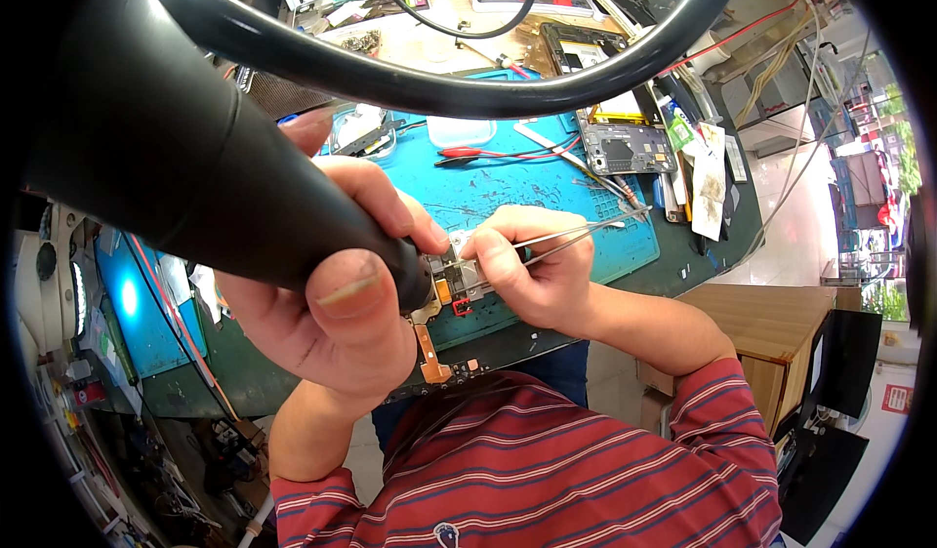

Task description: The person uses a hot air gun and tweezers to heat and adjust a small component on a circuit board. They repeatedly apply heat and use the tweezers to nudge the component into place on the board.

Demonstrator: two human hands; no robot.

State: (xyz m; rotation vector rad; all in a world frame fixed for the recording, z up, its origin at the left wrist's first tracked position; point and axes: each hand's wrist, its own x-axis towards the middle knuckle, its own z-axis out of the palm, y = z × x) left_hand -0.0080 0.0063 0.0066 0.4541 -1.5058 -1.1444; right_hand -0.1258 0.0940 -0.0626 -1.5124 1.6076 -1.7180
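My left hand (327, 343) is closed around a thick black hot air gun (195, 143), which slants down from the upper left. Its narrow end meets a small circuit board piece (452, 273) at the middle of the view. From that piece an orange-brown flex strip (429, 356) runs toward me. My right hand (537, 280) pinches silver tweezers (620, 218), their far end pointing to the right. The tweezer tips are close to the board piece, but whether they touch it I cannot tell. A red clip-like part (462, 307) sits beside the board.
A black hose (468, 99) loops across the top. On the blue mat (517, 182) lie red and black clip leads (467, 155) and a clear plastic lid (462, 132). An opened phone (630, 148) is at the right, and a wooden cabinet (756, 316) stands beyond my right arm.
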